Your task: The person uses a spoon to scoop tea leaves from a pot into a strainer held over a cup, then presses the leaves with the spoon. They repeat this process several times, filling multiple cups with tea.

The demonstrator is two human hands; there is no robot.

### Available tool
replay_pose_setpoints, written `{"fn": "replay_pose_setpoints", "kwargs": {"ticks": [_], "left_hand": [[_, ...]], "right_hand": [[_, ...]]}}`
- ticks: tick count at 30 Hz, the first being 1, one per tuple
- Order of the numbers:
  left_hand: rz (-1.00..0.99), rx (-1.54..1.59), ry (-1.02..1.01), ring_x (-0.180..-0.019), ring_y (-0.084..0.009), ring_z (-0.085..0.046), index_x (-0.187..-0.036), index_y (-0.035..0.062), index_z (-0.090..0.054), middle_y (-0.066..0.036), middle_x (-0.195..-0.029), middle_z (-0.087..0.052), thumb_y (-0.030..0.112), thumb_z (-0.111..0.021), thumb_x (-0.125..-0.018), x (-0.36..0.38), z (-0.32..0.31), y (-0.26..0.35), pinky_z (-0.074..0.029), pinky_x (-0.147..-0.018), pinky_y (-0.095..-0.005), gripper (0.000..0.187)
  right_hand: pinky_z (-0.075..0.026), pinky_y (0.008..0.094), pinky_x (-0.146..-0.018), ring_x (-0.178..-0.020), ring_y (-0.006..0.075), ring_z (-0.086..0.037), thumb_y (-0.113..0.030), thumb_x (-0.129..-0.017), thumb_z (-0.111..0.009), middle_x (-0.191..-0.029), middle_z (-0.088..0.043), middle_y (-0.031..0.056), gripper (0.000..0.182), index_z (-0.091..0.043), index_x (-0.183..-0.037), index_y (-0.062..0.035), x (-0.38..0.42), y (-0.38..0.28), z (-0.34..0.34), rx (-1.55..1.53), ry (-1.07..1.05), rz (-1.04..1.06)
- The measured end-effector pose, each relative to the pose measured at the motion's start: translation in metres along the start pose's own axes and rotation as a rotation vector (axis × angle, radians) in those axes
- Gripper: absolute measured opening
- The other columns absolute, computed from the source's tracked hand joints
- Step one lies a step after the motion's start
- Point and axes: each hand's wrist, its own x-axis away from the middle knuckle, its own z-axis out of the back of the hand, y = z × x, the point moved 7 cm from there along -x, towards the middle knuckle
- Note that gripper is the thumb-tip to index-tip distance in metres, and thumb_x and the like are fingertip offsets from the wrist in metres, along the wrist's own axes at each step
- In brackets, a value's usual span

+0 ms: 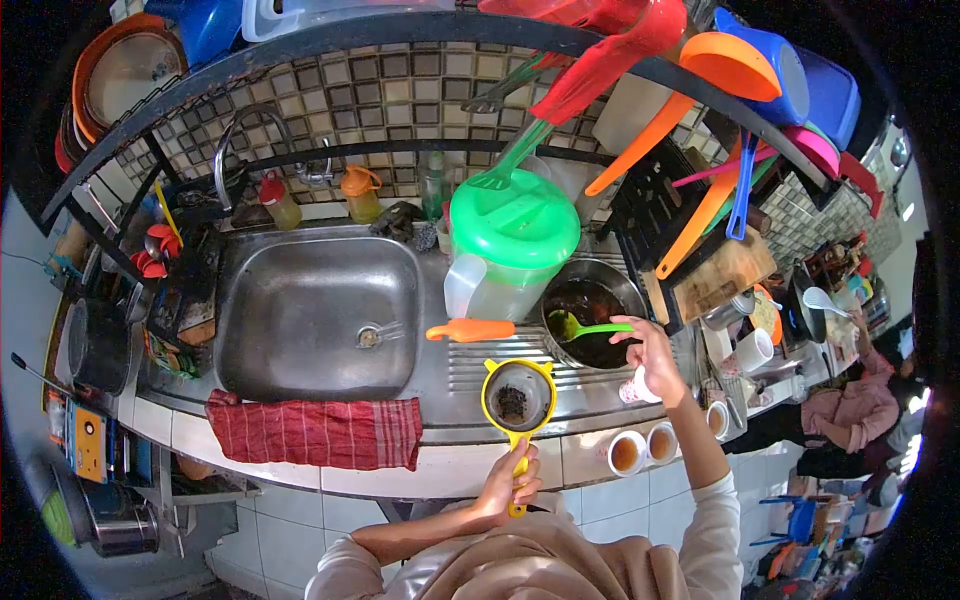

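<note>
My left hand (510, 478) is wrapped round the handle of a yellow strainer (519, 438), whose mesh holds dark wet tea leaves (513, 402). The strainer is over the front edge of the steel drainboard. With the fingers of my right hand (655, 362) I grip the end of a green ladle (600, 328). Its bowl dips into a metal pot (556, 345) of dark liquid. Beside my right wrist is a patterned paper cup (637, 386), partly covered by the hand. Two cups of brown tea (627, 454) (661, 442) stand on the tiled edge, with another cup (717, 418) further right.
A clear pitcher with a green lid (515, 225) stands behind the pot. Left are an orange-handled utensil (470, 330), a steel sink (320, 320) and a red cloth (315, 432) over the edge. Utensils hang from a black rack (400, 32) overhead. Another person (850, 415) is at right.
</note>
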Motion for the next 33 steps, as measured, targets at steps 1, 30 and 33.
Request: {"fn": "replay_pose_setpoints", "kwargs": {"ticks": [1,30,33], "left_hand": [[0.002,0.008,-0.007,-0.039,-0.0042,-0.021,-0.082,0.0145,-0.038,0.005,-0.052,-0.024,0.047,-0.038,-0.087,0.0,0.0,-0.001,-0.018,-0.036,-0.0184,0.033],[-0.001,0.003,0.005,-0.038,-0.0039,-0.02,-0.081,0.0148,-0.036,0.005,-0.052,-0.024,0.045,-0.036,-0.089,0.002,-0.004,0.001,-0.018,-0.036,-0.0183,0.031],[0.001,0.009,0.0,-0.039,-0.0038,-0.02,-0.081,0.0148,-0.037,0.006,-0.052,-0.024,0.045,-0.036,-0.089,0.002,-0.003,0.001,-0.018,-0.036,-0.0182,0.031]], "right_hand": [[-0.028,0.0193,-0.04,-0.042,0.0078,-0.038,-0.026,-0.082,-0.039,-0.078,-0.059,0.0118,0.035,-0.055,-0.104,-0.0036,0.0,-0.001,0.001,-0.012,0.02,-0.005],[-0.025,0.0183,-0.04,-0.042,0.0069,-0.034,-0.021,-0.082,-0.04,-0.073,-0.057,0.0109,0.031,-0.057,-0.099,-0.0026,0.0,-0.005,0.0,-0.016,-0.007,-0.058],[-0.022,0.0188,-0.038,-0.041,0.0065,-0.031,-0.02,-0.082,-0.037,-0.074,-0.056,0.0095,0.032,-0.058,-0.1,-0.0028,-0.002,-0.004,0.006,-0.055,0.059,-0.093]]}}
